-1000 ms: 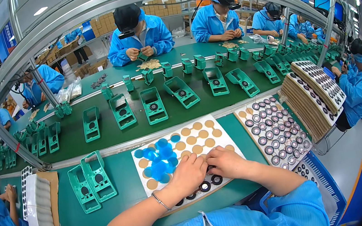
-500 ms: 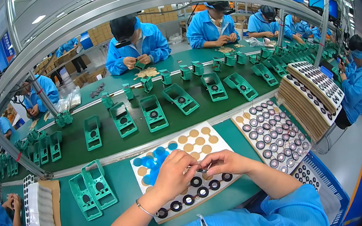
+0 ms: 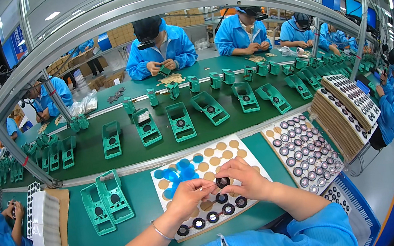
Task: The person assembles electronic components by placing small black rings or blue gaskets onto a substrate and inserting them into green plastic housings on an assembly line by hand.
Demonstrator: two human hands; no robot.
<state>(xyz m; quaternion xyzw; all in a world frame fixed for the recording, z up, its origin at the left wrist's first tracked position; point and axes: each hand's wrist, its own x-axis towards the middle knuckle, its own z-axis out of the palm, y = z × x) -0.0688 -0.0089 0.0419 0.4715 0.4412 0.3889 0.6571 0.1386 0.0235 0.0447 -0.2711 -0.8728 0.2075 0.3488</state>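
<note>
My right hand point(image 3: 243, 180) grips a small round black speaker point(image 3: 223, 182) by its rim, tilted above a white foam tray point(image 3: 257, 165). Close beside it, my left hand point(image 3: 191, 197) pinches what looks like a thin wire running to the speaker; the fingertips partly hide it. Below my hands, a row of black ring-shaped speakers point(image 3: 213, 217) sits in the tray's near holes. Translucent blue discs point(image 3: 177, 173) lie in a loose heap on the tray's far left part. Other round holes there show a tan base.
Two green plastic housings point(image 3: 99, 210) lie left of the tray. A second tray of speakers point(image 3: 305, 151) stands to the right, beside stacked trays point(image 3: 337, 114). Beyond, a green conveyor point(image 3: 161, 152) carries more housings point(image 3: 180, 121). Co-workers in blue point(image 3: 160, 53) sit opposite.
The speaker has turned to show its round face, and my right hand's fingers now hold its rim. My left hand has drawn slightly away. The whole view has shifted a little.
</note>
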